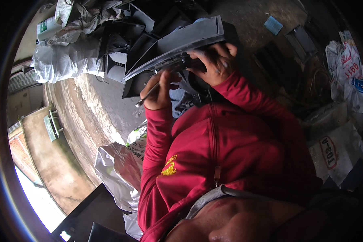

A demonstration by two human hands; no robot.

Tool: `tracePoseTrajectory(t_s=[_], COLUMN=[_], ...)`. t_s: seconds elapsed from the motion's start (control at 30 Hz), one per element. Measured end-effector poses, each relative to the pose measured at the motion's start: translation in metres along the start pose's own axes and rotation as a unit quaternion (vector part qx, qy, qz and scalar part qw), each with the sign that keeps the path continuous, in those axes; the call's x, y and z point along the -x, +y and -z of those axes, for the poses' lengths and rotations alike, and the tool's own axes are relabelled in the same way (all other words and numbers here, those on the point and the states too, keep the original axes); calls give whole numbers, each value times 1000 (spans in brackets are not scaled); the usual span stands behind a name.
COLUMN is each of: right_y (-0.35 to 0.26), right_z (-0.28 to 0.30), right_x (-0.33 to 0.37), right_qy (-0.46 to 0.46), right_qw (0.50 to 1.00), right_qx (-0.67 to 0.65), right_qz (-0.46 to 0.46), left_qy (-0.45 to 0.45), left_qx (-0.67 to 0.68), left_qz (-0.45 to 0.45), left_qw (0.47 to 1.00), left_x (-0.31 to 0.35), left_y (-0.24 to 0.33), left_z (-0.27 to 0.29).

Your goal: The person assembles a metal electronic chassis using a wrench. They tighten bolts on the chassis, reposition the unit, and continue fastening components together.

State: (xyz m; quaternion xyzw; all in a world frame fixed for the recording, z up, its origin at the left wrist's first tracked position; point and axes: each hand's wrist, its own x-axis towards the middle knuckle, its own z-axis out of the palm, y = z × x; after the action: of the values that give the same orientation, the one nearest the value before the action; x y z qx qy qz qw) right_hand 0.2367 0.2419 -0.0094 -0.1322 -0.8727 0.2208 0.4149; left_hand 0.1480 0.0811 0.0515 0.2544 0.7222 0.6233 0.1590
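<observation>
Just beyond red fabric jacket, long dark-grey panel sat tilted. Left grip clamped slim silver metal tool; right grip met near edge, closure unclear. Probably stiff, lightish; rims suited holding.

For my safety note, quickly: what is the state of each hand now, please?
Left hand: closed around a thin metal tool.
Right hand: fingers bent at the dark panel; whether it grips cannot be told.

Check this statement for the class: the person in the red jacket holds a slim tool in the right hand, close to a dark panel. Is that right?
Not quite: the head view shows the slim tool in the left hand, not the right. The red jacket and nearby dark panel stand.
</observation>
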Motion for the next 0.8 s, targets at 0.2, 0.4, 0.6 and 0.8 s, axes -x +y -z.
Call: tracePoseTrajectory(t_s=[0.2, 0.4, 0.6, 0.8], right_y=[-1, 1, -1, -1], right_z=[0, -3, -1, -2], right_x=[-3, 3, 0, 0], right_qy=[-9, 12, 14, 8], right_qw=[1000, 1000, 1000, 1000], right_qx=[5, -7, -1, -2], right_qz=[12, -3, 1, -13], left_qy=[-48, -75, -45, 2], left_qx=[-422, -543, 23, -103], left_qz=[-263, -215, 95, -54], left_qw=[866, 808, 994, 993], left_x=[-18, -32, -19, -10], left_y=[8, 21, -24, -2], left_z=[-25, -42, 15, -4])
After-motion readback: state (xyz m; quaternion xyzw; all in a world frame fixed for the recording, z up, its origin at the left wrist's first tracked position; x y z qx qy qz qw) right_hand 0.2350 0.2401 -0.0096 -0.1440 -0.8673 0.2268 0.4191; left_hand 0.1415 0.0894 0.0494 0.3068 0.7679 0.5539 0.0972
